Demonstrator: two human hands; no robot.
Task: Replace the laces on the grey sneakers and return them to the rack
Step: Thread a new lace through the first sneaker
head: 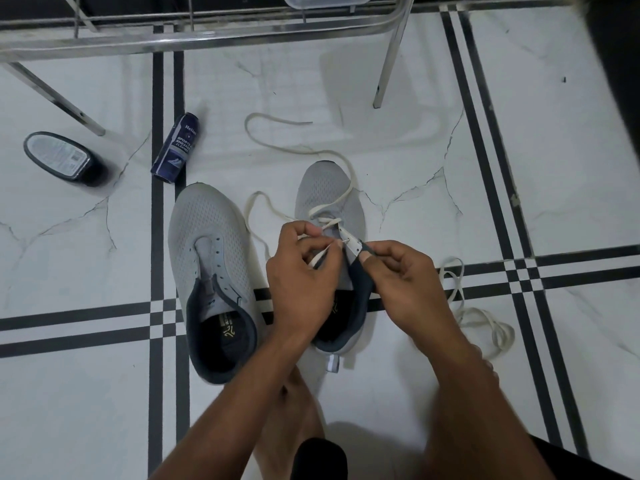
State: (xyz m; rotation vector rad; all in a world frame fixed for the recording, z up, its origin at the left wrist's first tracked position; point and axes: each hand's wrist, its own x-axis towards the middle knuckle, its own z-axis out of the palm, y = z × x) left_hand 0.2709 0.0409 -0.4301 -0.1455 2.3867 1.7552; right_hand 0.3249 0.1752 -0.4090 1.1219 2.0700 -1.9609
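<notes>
White lace (332, 206): you are threading its lower eyelets on the right sneaker (329, 202).
Left hand (301, 271): pinching the lace tip.
Right hand (401, 271): gripping the eyelet flap.
Left sneaker (207, 244): sitting unlaced.

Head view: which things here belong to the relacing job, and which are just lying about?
In the job:
- right sneaker, being laced
- white lace, pinched by left hand
- right hand, holding the eyelet flap
- left sneaker, unlaced
- spare lace
- rack

Lying about:
- cleaner can
- black container
</notes>
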